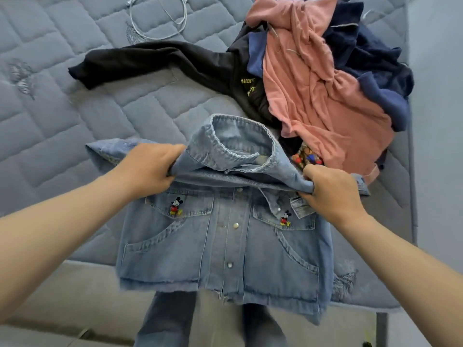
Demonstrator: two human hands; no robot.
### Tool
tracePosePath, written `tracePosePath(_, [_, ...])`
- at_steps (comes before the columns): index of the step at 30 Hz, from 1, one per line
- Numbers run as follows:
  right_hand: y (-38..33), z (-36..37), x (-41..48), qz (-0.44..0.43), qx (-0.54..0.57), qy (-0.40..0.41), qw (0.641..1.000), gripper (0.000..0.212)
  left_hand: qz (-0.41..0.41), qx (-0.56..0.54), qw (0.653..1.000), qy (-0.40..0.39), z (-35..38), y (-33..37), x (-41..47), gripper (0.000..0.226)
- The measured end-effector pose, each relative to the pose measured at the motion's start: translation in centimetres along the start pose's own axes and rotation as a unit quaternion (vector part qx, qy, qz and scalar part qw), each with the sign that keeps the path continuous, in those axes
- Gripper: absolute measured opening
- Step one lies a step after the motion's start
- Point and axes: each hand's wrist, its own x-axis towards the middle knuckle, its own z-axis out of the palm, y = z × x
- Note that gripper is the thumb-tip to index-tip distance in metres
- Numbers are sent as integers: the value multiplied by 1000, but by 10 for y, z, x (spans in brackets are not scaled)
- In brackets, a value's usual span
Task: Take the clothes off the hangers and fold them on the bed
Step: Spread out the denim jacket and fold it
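Observation:
A light blue denim jacket [225, 249] with small cartoon-mouse patches lies front side up at the near edge of the bed [75, 126], its hem hanging over the edge. My left hand [147, 169] grips the jacket's left shoulder and my right hand [330, 194] grips the right shoulder, both lifting the collar end. Beyond it is a heap of clothes: a pink garment [315, 88], dark navy pieces [370, 53] and a black sweatshirt [155, 58] with one sleeve stretched to the left. No hanger shows in the jacket.
A thin wire hanger [162, 18] lies on the grey quilted mattress at the far side. The bed's right edge runs beside a pale wall [438, 121]. My legs in dark trousers [172, 319] stand against the bed's near edge.

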Motion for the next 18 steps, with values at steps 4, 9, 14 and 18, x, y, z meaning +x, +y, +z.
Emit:
tracePosePath(4, [-12, 7, -48, -11, 6, 0, 1000, 35, -25, -3, 1000, 17, 24, 32, -53, 26])
tracePosePath(9, [-30, 52, -128, 3, 4, -63, 998, 32, -101, -12, 989, -106, 106, 59, -125, 46])
tracePosePath(14, [-63, 120, -197, 69, -56, -366, 926, 32, -174, -46, 938, -296, 175, 71, -175, 42])
tracePosePath(18, [-98, 122, -179, 125, -8, -234, 964, 11, -202, -162, 964, -66, 172, 62, -185, 20])
